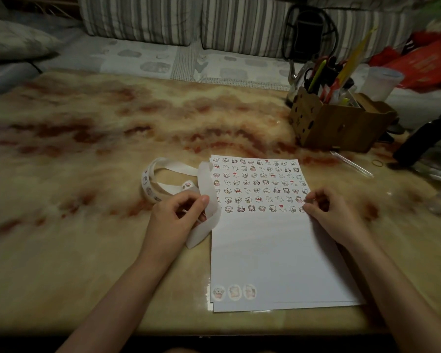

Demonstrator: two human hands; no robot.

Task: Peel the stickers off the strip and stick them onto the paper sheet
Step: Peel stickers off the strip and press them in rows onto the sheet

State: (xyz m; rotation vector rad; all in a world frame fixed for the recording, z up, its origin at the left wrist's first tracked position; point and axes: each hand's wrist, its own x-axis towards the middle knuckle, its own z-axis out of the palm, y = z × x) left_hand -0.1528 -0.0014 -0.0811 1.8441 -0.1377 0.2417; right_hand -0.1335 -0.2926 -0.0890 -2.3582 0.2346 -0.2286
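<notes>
While the white paper sheet is lying flat on the glossy tan marble-patterned table, the person's left hand is sitting just beside the sheet's left edge. Its fingers and thumb are curling around a loop of the long white sticker strip and gripping it. The rest of that strip is coiling away to the left of the sheet, with a few round stickers showing on its curl.

The right hand is resting at the sheet's right edge, fingers curled, with thumb and forefinger tips drawn close together at the end of the lowest sticker row. I cannot tell whether they are pinching a sticker or only pressing on the paper.

Rows of small cartoon stickers are filling the far half of the sheet, and three larger round stickers are sitting in its near left corner. Beyond the sheet's far right corner a brown wooden pen holder is standing, crammed with pens. A yellow rubber band is lying to the right of the sheet.
</notes>
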